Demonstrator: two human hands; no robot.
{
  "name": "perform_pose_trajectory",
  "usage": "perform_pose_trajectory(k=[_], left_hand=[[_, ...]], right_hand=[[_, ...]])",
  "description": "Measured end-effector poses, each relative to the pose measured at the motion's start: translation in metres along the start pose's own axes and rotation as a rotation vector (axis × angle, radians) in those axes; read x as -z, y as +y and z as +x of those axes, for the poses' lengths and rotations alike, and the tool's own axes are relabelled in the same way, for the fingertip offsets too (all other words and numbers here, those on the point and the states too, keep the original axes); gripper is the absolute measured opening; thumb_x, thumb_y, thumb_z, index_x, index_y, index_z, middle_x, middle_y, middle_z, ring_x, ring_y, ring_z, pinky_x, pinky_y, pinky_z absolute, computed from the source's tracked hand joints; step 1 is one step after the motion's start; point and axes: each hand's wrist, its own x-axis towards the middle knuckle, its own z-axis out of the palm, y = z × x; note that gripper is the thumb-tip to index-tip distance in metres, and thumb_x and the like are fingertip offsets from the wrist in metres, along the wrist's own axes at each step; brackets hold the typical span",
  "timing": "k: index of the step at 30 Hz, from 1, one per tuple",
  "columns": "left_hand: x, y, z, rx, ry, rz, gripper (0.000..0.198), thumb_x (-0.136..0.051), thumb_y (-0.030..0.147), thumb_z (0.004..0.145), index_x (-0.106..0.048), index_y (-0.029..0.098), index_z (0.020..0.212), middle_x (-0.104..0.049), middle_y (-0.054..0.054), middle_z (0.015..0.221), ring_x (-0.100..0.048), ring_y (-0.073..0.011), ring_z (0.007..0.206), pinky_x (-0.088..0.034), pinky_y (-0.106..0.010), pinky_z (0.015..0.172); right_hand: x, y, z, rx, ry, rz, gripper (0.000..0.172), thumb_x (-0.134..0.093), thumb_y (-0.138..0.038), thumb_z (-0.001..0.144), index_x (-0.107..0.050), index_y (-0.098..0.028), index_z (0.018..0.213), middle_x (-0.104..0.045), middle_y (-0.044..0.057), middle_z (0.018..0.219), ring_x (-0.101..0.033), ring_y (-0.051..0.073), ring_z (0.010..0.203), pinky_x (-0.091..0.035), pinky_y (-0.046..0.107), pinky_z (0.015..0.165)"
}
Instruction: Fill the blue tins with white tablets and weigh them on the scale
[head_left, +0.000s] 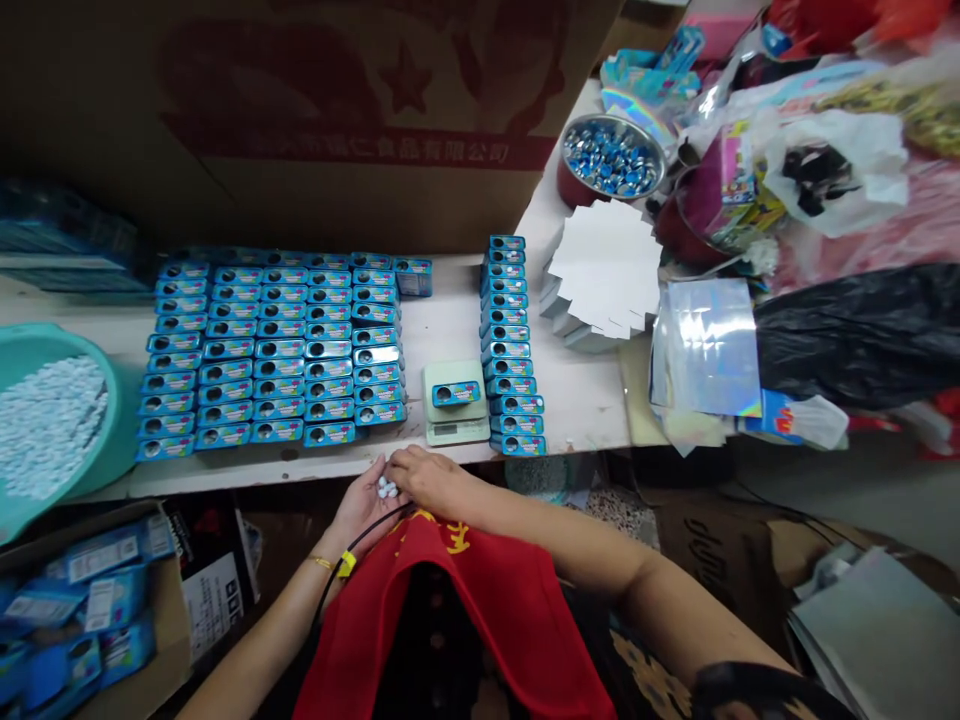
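Observation:
Small white candies lie in the cupped palm of my left hand, held close to the table's front edge. My right hand is against the left one, its fingers curled down beside the candies; what its fingertips hold, if anything, is hidden. Just beyond my hands, a pale green scale carries one blue box with a dark round opening on top. To the right of the scale runs a single column of similar blue boxes. Several more columns of blue boxes stand to the left.
A turquoise basin of white candies sits at the far left, above a carton of blue packs. Right of the table's middle are a white card stack, a metal bowl of blue-silver caps and plastic bags. A large cardboard box stands behind.

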Motion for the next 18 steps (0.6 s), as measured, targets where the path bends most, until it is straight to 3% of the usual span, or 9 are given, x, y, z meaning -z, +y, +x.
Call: perform_pose_trajectory(k=[7,14,18], left_hand=[[-0.007,-0.006,-0.007,-0.006,0.097,0.043,0.019,-0.042,0.017,0.083,-0.058,0.010,0.077,-0.065,-0.007,0.069,-0.063,-0.0152,0.064,-0.051,-0.029,0.067],[-0.003,-0.006,-0.003,-0.009,0.097,0.041,0.017,-0.043,0.016,0.083,-0.058,0.010,0.077,-0.063,-0.006,0.068,-0.062,-0.0140,0.062,-0.052,-0.027,0.063],[-0.006,-0.008,0.006,-0.017,0.013,-0.002,0.015,-0.043,0.013,0.083,-0.058,0.010,0.082,-0.064,-0.007,0.072,-0.063,-0.0134,0.066,-0.052,-0.027,0.068]], right_hand=[[0.000,0.001,-0.001,-0.050,0.018,-0.057,0.011,-0.047,-0.015,0.082,-0.051,-0.017,0.093,-0.049,0.003,0.093,-0.046,0.015,0.085,-0.043,0.024,0.064],[0.000,-0.001,-0.007,-0.014,0.054,-0.031,0.013,-0.047,-0.017,0.083,-0.051,-0.016,0.095,-0.051,0.004,0.093,-0.046,0.015,0.085,-0.043,0.025,0.067],[0.005,0.012,-0.013,-0.073,0.157,0.102,0.012,-0.045,-0.021,0.084,-0.054,-0.015,0.089,-0.053,0.005,0.087,-0.048,0.014,0.082,-0.043,0.026,0.075]])
